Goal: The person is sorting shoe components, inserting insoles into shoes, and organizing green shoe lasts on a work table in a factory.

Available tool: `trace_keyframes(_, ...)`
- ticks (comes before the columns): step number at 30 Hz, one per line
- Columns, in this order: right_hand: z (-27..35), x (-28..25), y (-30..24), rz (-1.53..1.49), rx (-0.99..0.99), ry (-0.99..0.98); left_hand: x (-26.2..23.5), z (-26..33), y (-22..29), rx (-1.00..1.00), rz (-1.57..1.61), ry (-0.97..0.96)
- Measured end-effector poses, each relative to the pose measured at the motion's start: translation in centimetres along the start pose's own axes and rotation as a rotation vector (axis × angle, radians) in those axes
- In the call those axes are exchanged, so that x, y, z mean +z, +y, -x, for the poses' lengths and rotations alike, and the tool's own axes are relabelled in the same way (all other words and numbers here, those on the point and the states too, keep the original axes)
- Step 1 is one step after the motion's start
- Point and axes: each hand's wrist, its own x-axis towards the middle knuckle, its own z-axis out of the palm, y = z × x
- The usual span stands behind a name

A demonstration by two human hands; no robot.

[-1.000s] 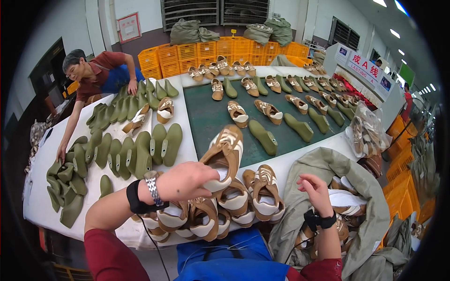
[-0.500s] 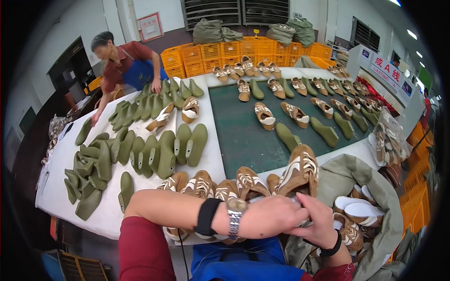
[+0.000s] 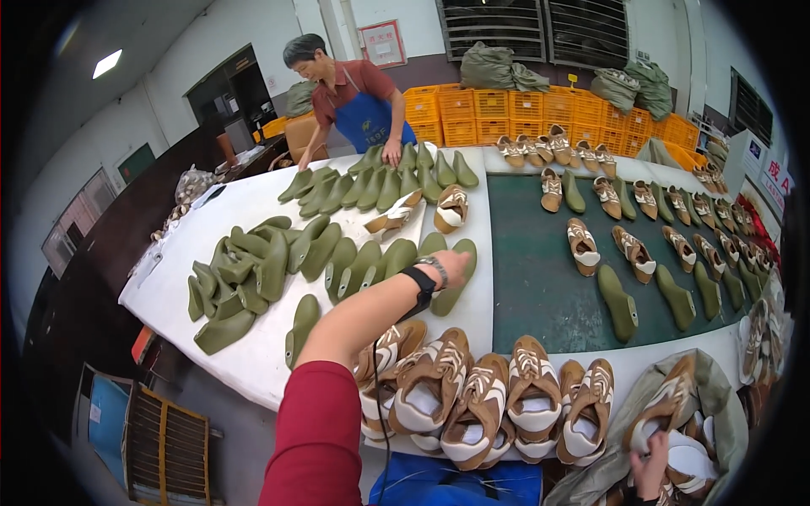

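My left arm reaches across the white table, and my left hand [image 3: 456,268] closes over the middle of a green shoe last [image 3: 458,291] at the right end of a row. Its fingertips are partly hidden. At the lower right my right hand [image 3: 650,465] grips a brown and white sneaker [image 3: 665,403] by its heel, toe pointing up, over an olive sack [image 3: 730,405]. More sneakers and white-lined shoes lie in the sack. Between my arms, a row of brown sneakers [image 3: 533,384] stands along the table's near edge, heels toward me.
Many green lasts [image 3: 270,266] lie heaped on the white table [image 3: 253,367]. A co-worker in a blue apron [image 3: 371,122] handles lasts at the far side. Sneakers and lasts stand in rows on the green mat [image 3: 540,304]. Orange crates [image 3: 506,105] line the wall. A black cable [image 3: 377,405] hangs near my left arm.
My hands have parted from the sneaker they both worked at. The left has gone forward onto a last; the right has carried the sneaker toward the sack. The view has swung left.
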Motion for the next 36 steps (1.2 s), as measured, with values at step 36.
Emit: trace_keyframes(36, 0.2, 3.1, 4.8, -0.062, 0.059, 0.03, 4.4, -11.7, 17.4, 0.27, 0.09, -0.25)
